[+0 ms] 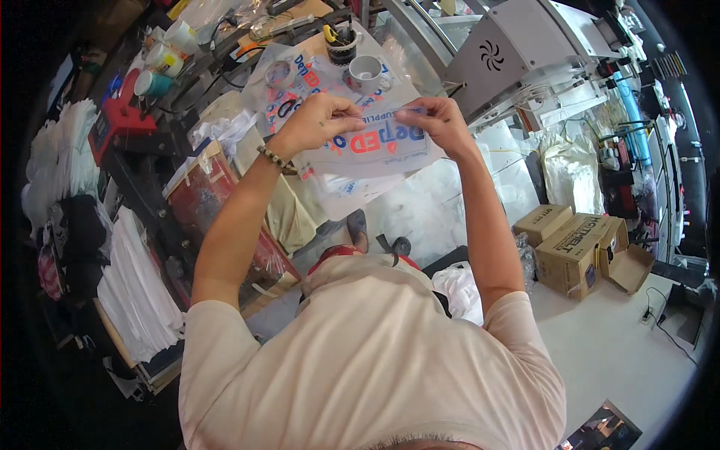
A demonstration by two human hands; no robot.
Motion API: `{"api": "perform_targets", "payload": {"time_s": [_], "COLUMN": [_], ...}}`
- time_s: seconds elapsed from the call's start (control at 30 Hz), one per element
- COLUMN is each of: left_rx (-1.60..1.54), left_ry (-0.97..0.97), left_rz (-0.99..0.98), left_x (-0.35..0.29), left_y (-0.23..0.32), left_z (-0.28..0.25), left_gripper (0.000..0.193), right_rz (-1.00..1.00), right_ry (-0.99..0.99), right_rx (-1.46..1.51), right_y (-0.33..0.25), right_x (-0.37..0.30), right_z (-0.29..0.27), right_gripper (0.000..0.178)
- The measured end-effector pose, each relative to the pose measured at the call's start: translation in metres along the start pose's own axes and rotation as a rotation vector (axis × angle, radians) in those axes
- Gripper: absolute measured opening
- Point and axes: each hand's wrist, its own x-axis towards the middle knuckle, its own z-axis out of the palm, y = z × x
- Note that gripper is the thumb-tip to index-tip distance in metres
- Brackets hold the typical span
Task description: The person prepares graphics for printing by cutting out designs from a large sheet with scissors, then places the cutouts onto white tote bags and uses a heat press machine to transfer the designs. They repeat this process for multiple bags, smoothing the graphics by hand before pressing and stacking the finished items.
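Note:
In front of me I hold a thin printed sheet with blue and red lettering. My left hand pinches its upper left part between thumb and fingers. At the upper right, my right hand grips the sheet the same way. Just beyond my hands a white mug stands on more printed sheets. Left of the mug lies a roll of clear tape. A dark pen holder with a yellow-handled tool in it stands behind. The sheet and hands cover part of the worktop.
A grey boxy machine stands at the far right. Cardboard boxes sit on a white table to my right. To the left are a red device, several tubs and stacked white cloth.

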Motion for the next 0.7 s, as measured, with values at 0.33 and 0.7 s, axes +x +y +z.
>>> {"api": "perform_targets", "payload": {"time_s": [0.33, 0.7], "left_rx": [-0.037, -0.116], "left_ry": [0.003, 0.140], "left_rz": [-0.081, -0.223], "left_x": [-0.003, -0.015], "left_y": [-0.033, -0.046], "left_z": [-0.025, -0.031], "left_gripper": [0.019, 0.022], "right_rz": [0.064, 0.096], "right_ry": [0.208, 0.171], "right_rx": [0.149, 0.335], "right_y": [0.021, 0.038], "right_x": [0.001, -0.002], "right_z": [-0.032, -0.032], "right_gripper": [0.030, 0.028]}}
